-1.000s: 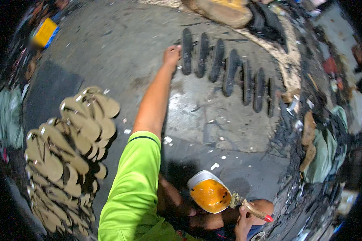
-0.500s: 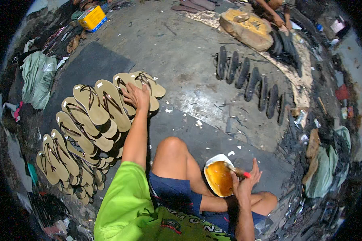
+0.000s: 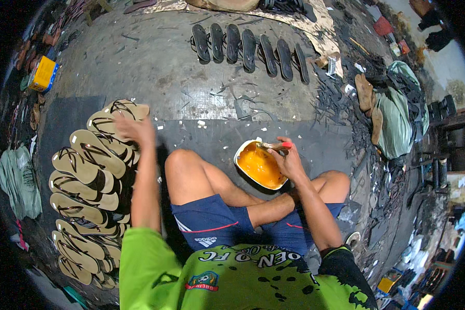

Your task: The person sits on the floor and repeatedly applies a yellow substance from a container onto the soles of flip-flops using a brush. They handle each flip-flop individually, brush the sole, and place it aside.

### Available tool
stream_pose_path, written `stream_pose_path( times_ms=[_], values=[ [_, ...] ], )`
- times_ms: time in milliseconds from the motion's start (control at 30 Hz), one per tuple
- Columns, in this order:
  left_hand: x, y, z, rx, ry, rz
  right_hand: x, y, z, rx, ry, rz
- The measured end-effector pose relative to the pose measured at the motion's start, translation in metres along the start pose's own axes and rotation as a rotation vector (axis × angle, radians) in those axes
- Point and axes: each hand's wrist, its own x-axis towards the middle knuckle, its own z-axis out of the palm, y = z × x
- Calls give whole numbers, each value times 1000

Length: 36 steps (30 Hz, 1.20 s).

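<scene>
Several tan flip-flops (image 3: 97, 149) with dark brown straps lie in overlapping rows on my left. At the far end of these rows my left hand (image 3: 134, 129) is over the footbeds, its fingers smeared by motion, so whether it grips one is unclear. My right hand (image 3: 290, 161) is closed round a brush (image 3: 275, 146) whose handle ends in red. The brush's head is at the rim of a white bowl (image 3: 236, 156) holding thick orange-yellow liquid (image 3: 258, 165). This bowl stands in front of my crossed legs.
A row of black flip-flops (image 3: 248, 50) lies ahead on the grey floor. Beyond it is a wooden block (image 3: 225, 4). Green sacks (image 3: 392, 121) and dark scraps (image 3: 336, 98) are at the right; another sack (image 3: 19, 178) and a yellow-blue box (image 3: 44, 74) are at the left.
The view has swung, so the black flip-flops appear farther left and higher. My right hand has brought the brush to the bowl's far rim. My left hand stays by the tan flip-flops, now blurred.
</scene>
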Motion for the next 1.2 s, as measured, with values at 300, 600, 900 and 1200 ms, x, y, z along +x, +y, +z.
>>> stream_pose_path(
  times_ms=[300, 600, 900, 1200],
  values=[
    [-148, 138, 10, -702, -1470, 949, 47, -13, -6, -126, -93, -266],
    [-171, 127, 44, -831, -1255, 916, 58, -6, -13, -182, -179, -305],
    [-179, 136, 30, -681, -1169, 950, 11, -19, -32, 373, 21, -12],
    [-168, 131, 35, -667, -1184, 782, 16, -130, -193, 659, 511, -479]
  ],
)
